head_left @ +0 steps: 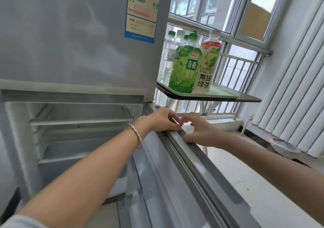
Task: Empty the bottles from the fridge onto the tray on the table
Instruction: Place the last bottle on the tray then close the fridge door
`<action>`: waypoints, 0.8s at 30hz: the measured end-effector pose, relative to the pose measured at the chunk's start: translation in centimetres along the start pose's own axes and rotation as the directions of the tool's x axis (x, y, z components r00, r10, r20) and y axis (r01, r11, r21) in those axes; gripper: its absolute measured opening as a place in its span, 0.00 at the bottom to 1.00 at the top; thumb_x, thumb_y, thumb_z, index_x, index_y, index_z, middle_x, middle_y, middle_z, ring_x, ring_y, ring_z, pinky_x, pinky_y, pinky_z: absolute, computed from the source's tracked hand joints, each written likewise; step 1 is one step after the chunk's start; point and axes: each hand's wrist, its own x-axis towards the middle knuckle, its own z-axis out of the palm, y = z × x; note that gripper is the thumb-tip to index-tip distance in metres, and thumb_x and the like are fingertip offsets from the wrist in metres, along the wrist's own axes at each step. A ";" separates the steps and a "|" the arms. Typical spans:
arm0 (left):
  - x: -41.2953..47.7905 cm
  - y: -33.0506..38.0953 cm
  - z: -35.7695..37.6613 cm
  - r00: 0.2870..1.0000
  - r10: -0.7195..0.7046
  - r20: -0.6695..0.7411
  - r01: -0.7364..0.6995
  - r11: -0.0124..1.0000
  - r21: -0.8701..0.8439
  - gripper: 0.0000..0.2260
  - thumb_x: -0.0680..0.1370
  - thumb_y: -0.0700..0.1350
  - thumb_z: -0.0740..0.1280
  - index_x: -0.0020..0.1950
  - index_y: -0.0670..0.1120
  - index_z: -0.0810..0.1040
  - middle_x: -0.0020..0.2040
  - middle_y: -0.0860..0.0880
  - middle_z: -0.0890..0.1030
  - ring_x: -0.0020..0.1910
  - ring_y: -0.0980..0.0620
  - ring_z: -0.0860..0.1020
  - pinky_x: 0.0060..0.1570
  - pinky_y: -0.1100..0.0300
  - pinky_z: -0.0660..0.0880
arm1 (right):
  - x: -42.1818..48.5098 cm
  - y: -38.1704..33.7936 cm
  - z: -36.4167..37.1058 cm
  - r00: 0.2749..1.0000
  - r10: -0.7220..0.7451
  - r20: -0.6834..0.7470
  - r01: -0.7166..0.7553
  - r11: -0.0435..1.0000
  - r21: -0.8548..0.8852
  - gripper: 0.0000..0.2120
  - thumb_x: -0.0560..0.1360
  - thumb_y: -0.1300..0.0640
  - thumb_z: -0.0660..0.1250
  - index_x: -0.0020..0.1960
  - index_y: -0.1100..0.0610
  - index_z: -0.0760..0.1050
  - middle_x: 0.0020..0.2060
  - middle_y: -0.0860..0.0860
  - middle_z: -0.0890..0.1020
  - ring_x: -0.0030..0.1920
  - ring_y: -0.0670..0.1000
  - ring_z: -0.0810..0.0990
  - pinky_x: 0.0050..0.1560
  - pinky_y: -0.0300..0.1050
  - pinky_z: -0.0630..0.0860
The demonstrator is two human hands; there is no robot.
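Observation:
The lower fridge compartment (73,136) stands open and its shelves show no bottles. Its door (189,166) swings out toward me, top edge in view. My left hand (163,119) and my right hand (199,131) both rest on that top edge, fingers curled over the door's rim. On the pale green tray (220,92) on the dark table (249,99) stand several bottles: a green plum-drink bottle (185,66), a white green-tea bottle (208,61), and clear water bottles (168,56) behind them.
The closed upper fridge door (78,35) carries a blue energy label (142,12). A window with metal bars (236,70) lies behind the table. A white radiator (294,91) lines the right wall, and a small round object (284,144) sits on the floor.

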 end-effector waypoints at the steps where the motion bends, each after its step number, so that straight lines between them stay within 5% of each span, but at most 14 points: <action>1: -0.5 -0.3 -0.5 1.000 -0.004 0.003 0.004 1.000 -0.001 0.12 0.70 0.48 0.75 0.51 0.47 0.83 0.45 0.53 0.82 0.36 0.61 0.77 0.39 0.66 0.72 | 0.0 -0.5 0.8 0.999 -0.035 -0.033 0.036 0.999 0.025 0.17 0.62 0.57 0.68 0.52 0.53 0.76 0.56 0.49 0.75 0.57 0.45 0.72 0.55 0.30 0.66; 7: -4.7 -2.6 -3.9 0.991 -0.030 -0.129 0.056 0.978 0.201 0.21 0.70 0.56 0.73 0.59 0.48 0.79 0.60 0.51 0.76 0.58 0.54 0.74 0.56 0.58 0.70 | 2.3 -3.9 5.4 0.979 -0.181 -0.093 0.189 0.979 0.077 0.20 0.61 0.49 0.63 0.51 0.54 0.75 0.54 0.51 0.73 0.57 0.50 0.72 0.59 0.43 0.67; 13: -8.9 -5.0 -8.5 0.948 -0.116 -0.298 0.236 0.881 0.409 0.29 0.67 0.62 0.72 0.66 0.54 0.74 0.65 0.53 0.77 0.63 0.50 0.76 0.64 0.50 0.72 | 6.0 -9.3 11.1 0.966 -0.179 -0.185 0.192 0.980 0.051 0.35 0.61 0.38 0.51 0.61 0.55 0.73 0.57 0.54 0.72 0.60 0.57 0.69 0.65 0.54 0.65; 19: -15.3 -5.1 -13.9 0.918 -0.238 -0.316 0.387 0.706 0.593 0.21 0.73 0.54 0.71 0.65 0.52 0.77 0.66 0.51 0.77 0.65 0.48 0.74 0.64 0.52 0.71 | 9.5 -13.2 16.7 0.921 -0.166 -0.354 0.148 0.986 -0.078 0.28 0.76 0.40 0.47 0.66 0.55 0.69 0.68 0.56 0.70 0.71 0.57 0.63 0.75 0.60 0.53; 22: -17.7 -7.2 -13.4 0.892 -0.220 -0.395 0.431 0.675 0.599 0.19 0.81 0.52 0.59 0.70 0.50 0.72 0.70 0.49 0.74 0.69 0.47 0.71 0.68 0.50 0.68 | 10.7 -13.2 18.6 0.897 -0.217 -0.385 0.176 0.974 -0.140 0.33 0.78 0.38 0.41 0.71 0.58 0.65 0.71 0.57 0.67 0.75 0.58 0.59 0.77 0.59 0.46; 24: -18.8 -9.5 -12.0 0.882 -0.154 -0.445 0.455 0.524 0.720 0.25 0.82 0.57 0.49 0.77 0.49 0.58 0.78 0.50 0.60 0.77 0.49 0.58 0.76 0.50 0.55 | 11.5 -12.1 19.0 0.875 -0.327 -0.358 0.235 0.932 -0.277 0.34 0.79 0.38 0.43 0.75 0.59 0.60 0.74 0.58 0.64 0.76 0.58 0.56 0.77 0.57 0.42</action>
